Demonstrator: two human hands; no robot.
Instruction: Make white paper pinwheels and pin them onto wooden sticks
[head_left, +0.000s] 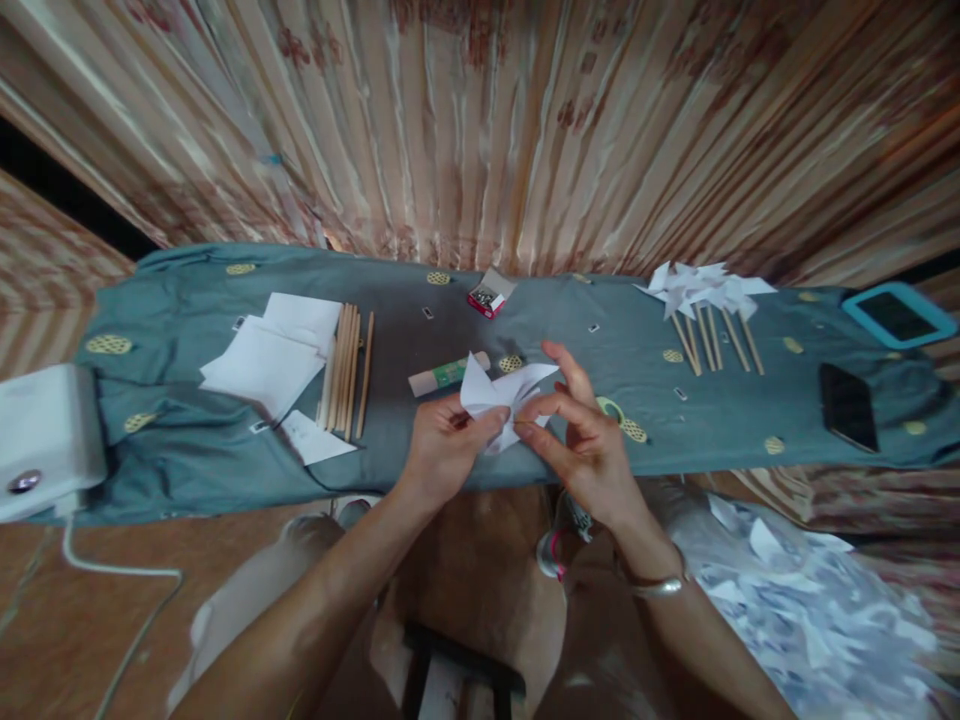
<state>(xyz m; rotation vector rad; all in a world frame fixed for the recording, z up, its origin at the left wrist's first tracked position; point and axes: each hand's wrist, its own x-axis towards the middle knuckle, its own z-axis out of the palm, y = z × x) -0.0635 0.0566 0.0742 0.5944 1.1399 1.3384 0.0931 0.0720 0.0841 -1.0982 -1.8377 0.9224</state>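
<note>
A white paper pinwheel (pixel 480 388) with folded, pointed blades is held over the table's front edge. My left hand (pixel 442 445) grips its left side, thumb on top of the paper. At its centre, the thumb and index finger of my right hand (pixel 589 445) pinch together, the other fingers raised. Anything tiny between those fingertips is too small to make out. Just behind the pinwheel lies a glue stick (pixel 448 374) with a green label. Farther back stands an open small red box (pixel 489 297) of tiny dark pieces. Scissors (pixel 611 408) lie partly behind my right hand.
White paper sheets (pixel 266 350) and wooden sticks (pixel 349 370) lie at left, near a white device (pixel 49 440) with a cable. Finished pinwheels on sticks (pixel 705 290) lie at right, with a phone (pixel 847 405) and blue-framed tablet (pixel 900 313). A bag of folded paper (pixel 817 610) stands below.
</note>
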